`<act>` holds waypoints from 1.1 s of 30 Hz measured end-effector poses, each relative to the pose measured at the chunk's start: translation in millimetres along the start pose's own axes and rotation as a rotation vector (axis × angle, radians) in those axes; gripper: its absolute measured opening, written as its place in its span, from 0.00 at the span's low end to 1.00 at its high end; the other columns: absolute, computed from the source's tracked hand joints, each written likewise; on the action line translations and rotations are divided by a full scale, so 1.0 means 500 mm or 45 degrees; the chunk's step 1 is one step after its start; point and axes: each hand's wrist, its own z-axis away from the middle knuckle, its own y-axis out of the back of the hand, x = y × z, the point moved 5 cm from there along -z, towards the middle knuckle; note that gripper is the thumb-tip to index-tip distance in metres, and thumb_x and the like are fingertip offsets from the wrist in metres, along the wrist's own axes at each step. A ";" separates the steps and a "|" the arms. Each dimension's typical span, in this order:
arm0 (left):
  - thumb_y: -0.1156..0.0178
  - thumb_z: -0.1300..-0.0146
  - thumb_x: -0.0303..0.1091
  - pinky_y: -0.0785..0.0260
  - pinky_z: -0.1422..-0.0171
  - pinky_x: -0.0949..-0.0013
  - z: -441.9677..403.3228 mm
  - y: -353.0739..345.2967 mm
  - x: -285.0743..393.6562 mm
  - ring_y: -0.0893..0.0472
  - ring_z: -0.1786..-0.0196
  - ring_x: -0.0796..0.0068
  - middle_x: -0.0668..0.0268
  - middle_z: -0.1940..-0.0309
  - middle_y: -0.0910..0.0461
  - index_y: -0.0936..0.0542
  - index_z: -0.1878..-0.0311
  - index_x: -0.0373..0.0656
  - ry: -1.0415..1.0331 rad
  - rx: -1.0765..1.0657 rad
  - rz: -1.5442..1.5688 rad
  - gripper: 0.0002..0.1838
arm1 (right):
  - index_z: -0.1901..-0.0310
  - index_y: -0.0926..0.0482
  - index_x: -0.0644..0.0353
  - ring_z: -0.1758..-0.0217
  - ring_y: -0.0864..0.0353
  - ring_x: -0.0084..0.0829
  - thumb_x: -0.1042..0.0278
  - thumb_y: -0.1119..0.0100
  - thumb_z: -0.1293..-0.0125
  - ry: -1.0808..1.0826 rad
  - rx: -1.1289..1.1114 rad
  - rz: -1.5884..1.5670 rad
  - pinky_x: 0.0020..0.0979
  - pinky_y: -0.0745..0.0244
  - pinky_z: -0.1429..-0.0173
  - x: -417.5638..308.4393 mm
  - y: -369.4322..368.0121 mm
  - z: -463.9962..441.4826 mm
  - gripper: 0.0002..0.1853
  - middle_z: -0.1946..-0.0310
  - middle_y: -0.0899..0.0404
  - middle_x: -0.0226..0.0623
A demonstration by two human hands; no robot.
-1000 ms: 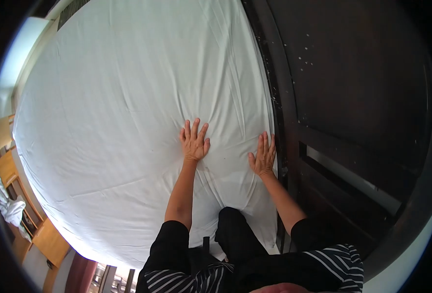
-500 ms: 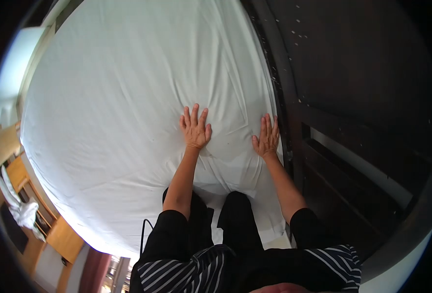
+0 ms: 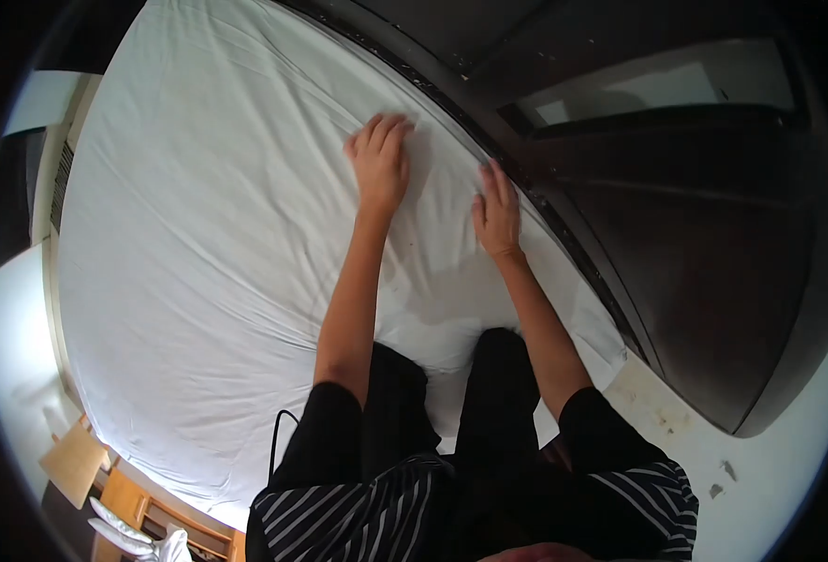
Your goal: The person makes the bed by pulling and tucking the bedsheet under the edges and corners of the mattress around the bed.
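A white sheet [image 3: 198, 215] covers a wide mattress, with creases running across it. Over its upper middle is my left hand [image 3: 381, 161], slightly blurred, fingers a little bent and apart, nothing visible in it. My right hand [image 3: 498, 211] is near the sheet's right edge, beside the dark headboard [image 3: 695, 234], with its thumb apart from the other fingers and nothing in it. Whether either palm touches the sheet is hard to tell. Both my knees, in black trousers [image 3: 498, 384], are on the bed.
The headboard has a long opening and runs diagonally along the right side of the mattress. At the lower left are wooden furniture [image 3: 124, 496] and a white cloth [image 3: 172, 543]. A pale, stained wall surface [image 3: 666, 412] shows at the lower right.
The view has turned, so the headboard now slants. My left hand has moved up and its fingers have bent. My right hand is further up too, with its fingers closer together.
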 end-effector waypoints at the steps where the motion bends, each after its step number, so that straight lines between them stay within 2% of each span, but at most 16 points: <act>1: 0.47 0.50 0.24 0.45 0.43 0.61 -0.038 -0.023 0.004 0.31 0.46 0.64 0.68 0.54 0.24 0.23 0.60 0.46 -0.080 -0.038 0.062 0.13 | 0.45 0.32 0.58 0.44 0.34 0.43 0.72 0.52 0.43 -0.113 0.099 -0.055 0.39 0.40 0.41 0.010 0.006 0.021 0.21 0.43 0.36 0.42; 3: 0.45 0.48 0.28 0.36 0.51 0.65 -0.084 -0.078 -0.003 0.25 0.55 0.66 0.67 0.63 0.21 0.22 0.61 0.47 -0.160 -0.259 0.056 0.09 | 0.48 0.29 0.60 0.48 0.32 0.42 0.75 0.53 0.42 -0.201 0.229 -0.078 0.38 0.36 0.45 0.034 0.021 0.063 0.18 0.48 0.32 0.42; 5: 0.45 0.47 0.30 0.33 0.54 0.66 -0.099 -0.101 -0.013 0.23 0.60 0.66 0.67 0.67 0.20 0.22 0.61 0.49 -0.127 -0.411 0.059 0.09 | 0.53 0.25 0.60 0.53 0.29 0.41 0.78 0.54 0.41 -0.315 0.342 -0.194 0.36 0.32 0.50 0.049 0.040 0.082 0.15 0.56 0.27 0.41; 8: 0.44 0.47 0.34 0.30 0.57 0.66 -0.103 -0.122 -0.020 0.21 0.64 0.67 0.68 0.70 0.20 0.21 0.60 0.54 -0.184 -0.558 0.041 0.10 | 0.52 0.24 0.59 0.57 0.28 0.40 0.76 0.51 0.42 -0.566 0.157 -0.201 0.36 0.31 0.55 0.084 0.035 0.066 0.15 0.61 0.26 0.41; 11: 0.42 0.49 0.37 0.29 0.57 0.65 -0.111 -0.140 -0.022 0.21 0.63 0.69 0.68 0.72 0.20 0.21 0.59 0.56 -0.240 -0.772 -0.070 0.12 | 0.51 0.25 0.57 0.60 0.28 0.39 0.72 0.46 0.43 -0.573 0.052 -0.077 0.37 0.30 0.57 0.091 0.018 0.061 0.16 0.65 0.26 0.39; 14: 0.41 0.51 0.38 0.29 0.56 0.64 -0.120 -0.147 -0.009 0.21 0.61 0.66 0.66 0.70 0.19 0.21 0.58 0.57 -0.273 -1.004 -0.228 0.14 | 0.52 0.24 0.56 0.61 0.28 0.39 0.70 0.43 0.45 -0.345 0.189 0.106 0.36 0.30 0.58 0.069 0.027 0.060 0.17 0.66 0.27 0.37; 16: 0.41 0.51 0.38 0.29 0.56 0.63 -0.124 -0.151 0.004 0.21 0.60 0.64 0.65 0.69 0.20 0.21 0.59 0.54 -0.303 -1.061 -0.331 0.13 | 0.52 0.24 0.56 0.61 0.28 0.39 0.69 0.42 0.45 -0.401 0.181 0.105 0.37 0.30 0.58 0.066 0.023 0.060 0.16 0.66 0.27 0.37; 20: 0.44 0.48 0.36 0.29 0.57 0.62 -0.120 -0.148 0.018 0.22 0.61 0.61 0.64 0.68 0.20 0.22 0.62 0.50 -0.356 -0.987 -0.289 0.09 | 0.54 0.24 0.56 0.62 0.27 0.40 0.68 0.42 0.45 -0.427 0.155 0.052 0.37 0.29 0.59 0.068 0.026 0.055 0.15 0.67 0.26 0.37; 23: 0.47 0.46 0.34 0.29 0.58 0.62 -0.107 -0.150 -0.004 0.22 0.62 0.60 0.62 0.69 0.21 0.22 0.64 0.48 -0.458 -0.879 -0.271 0.07 | 0.56 0.23 0.55 0.64 0.25 0.41 0.67 0.43 0.44 -0.551 0.070 -0.053 0.37 0.29 0.59 0.085 0.026 0.052 0.13 0.67 0.25 0.37; 28: 0.50 0.43 0.35 0.29 0.63 0.59 -0.101 -0.145 0.018 0.22 0.67 0.58 0.60 0.73 0.22 0.26 0.63 0.46 -0.694 -0.764 -0.446 0.07 | 0.60 0.22 0.53 0.64 0.23 0.42 0.66 0.45 0.43 -0.649 -0.030 0.252 0.37 0.28 0.59 0.074 0.043 0.024 0.09 0.68 0.22 0.38; 31: 0.49 0.44 0.32 0.30 0.66 0.60 -0.094 -0.107 0.050 0.22 0.70 0.56 0.59 0.76 0.23 0.29 0.65 0.43 -0.572 -0.639 -0.364 0.05 | 0.60 0.23 0.55 0.65 0.23 0.41 0.68 0.46 0.43 -0.611 -0.001 0.255 0.38 0.28 0.59 0.058 0.074 0.013 0.09 0.70 0.22 0.37; 33: 0.48 0.44 0.29 0.29 0.66 0.61 -0.080 -0.098 0.046 0.23 0.70 0.57 0.60 0.75 0.23 0.30 0.67 0.42 -0.551 -0.343 -0.181 0.03 | 0.59 0.24 0.57 0.63 0.23 0.41 0.70 0.47 0.42 -0.578 0.068 0.098 0.38 0.28 0.57 0.043 0.079 0.028 0.10 0.69 0.22 0.38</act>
